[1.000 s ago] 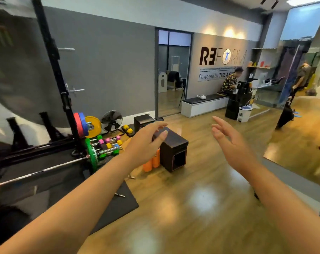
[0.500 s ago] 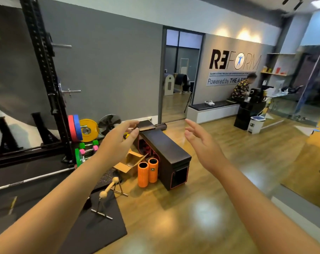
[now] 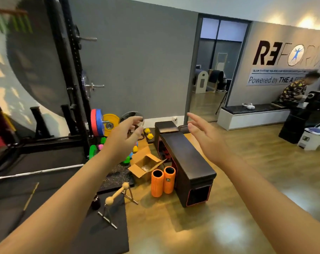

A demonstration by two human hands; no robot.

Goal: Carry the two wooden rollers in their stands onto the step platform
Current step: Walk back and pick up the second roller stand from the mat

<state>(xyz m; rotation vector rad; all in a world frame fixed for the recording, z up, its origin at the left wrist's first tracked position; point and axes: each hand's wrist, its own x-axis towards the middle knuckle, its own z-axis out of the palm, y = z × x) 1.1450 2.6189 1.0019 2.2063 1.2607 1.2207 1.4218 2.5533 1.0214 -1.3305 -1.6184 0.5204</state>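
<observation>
A wooden roller (image 3: 117,193) with ball ends rests across a metal stand (image 3: 107,219) on the black floor mat, below my left forearm. I see only this one roller. The black step platform (image 3: 187,163), a long box with a padded top, stands on the wooden floor just right of it. My left hand (image 3: 123,139) is raised in the air with relaxed fingers and holds nothing. My right hand (image 3: 204,137) is also raised above the platform's far end, fingers spread and empty.
Two orange foam rollers (image 3: 163,181) stand against the platform's left side, with an open cardboard box (image 3: 145,165) behind them. A squat rack (image 3: 71,85), weight plates (image 3: 100,124) and a barbell (image 3: 36,173) fill the left. A person (image 3: 294,89) sits at the bench far right.
My view has swung left and down and closed in; the roller on its stand, the foam rollers and the platform now sit larger and nearer. Both hands stay raised and empty.
</observation>
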